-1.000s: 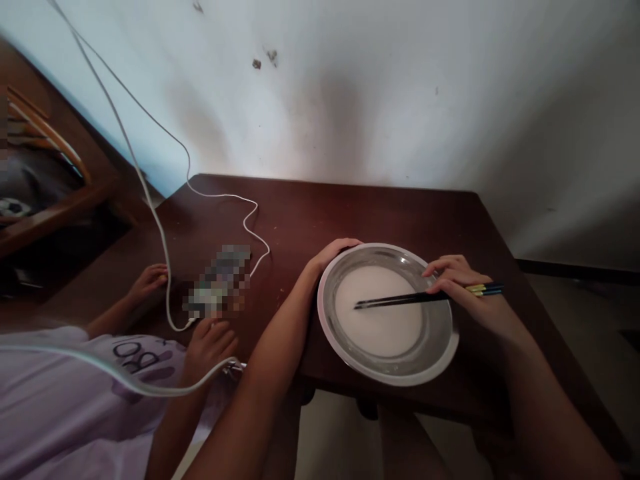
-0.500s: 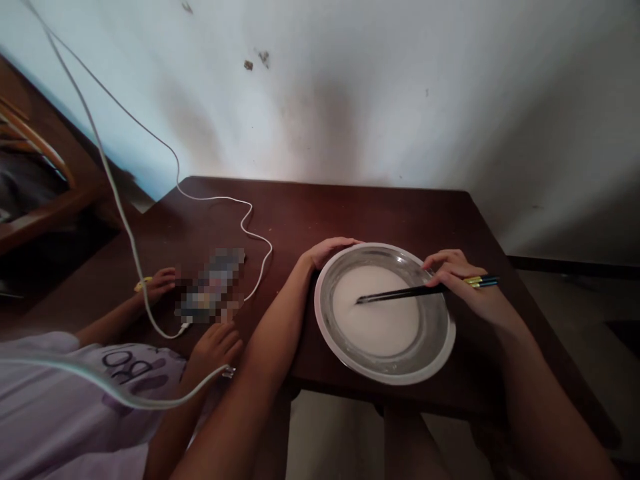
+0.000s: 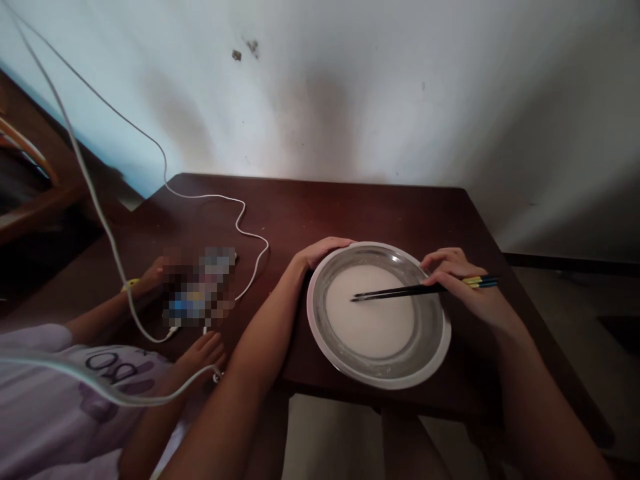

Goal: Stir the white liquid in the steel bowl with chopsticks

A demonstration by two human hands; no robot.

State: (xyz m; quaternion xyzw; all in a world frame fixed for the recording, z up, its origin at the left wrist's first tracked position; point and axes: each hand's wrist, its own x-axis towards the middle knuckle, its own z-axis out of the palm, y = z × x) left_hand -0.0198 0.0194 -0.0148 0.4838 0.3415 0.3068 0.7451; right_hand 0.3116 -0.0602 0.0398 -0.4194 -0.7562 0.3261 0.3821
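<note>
A round metal basin [image 3: 435, 333] with a pale rim stands near the table's front edge. Inside it lies a smooth white liquid [image 3: 367, 327]. My left hand [image 3: 327, 251] is closed on the basin's far left rim, its fingertips partly hidden behind the rim. Over the basin's right side, my right hand [image 3: 453, 268] pinches a pair of black chopsticks [image 3: 400, 291] with yellow and blue ends. They slant left across the bowl, and their tips are at the liquid's surface, slightly apart.
At the left another person in a pale shirt [image 3: 115, 373] has their hands near a blurred-out phone-like device [image 3: 203, 287]. White cables [image 3: 250, 233] run over the dark wooden table [image 3: 320, 207]. A stained white wall [image 3: 400, 100] rises behind it.
The chopstick tips have shifted a little and spread slightly apart. The other person's near hand has moved down from the device. The view has shifted slightly.
</note>
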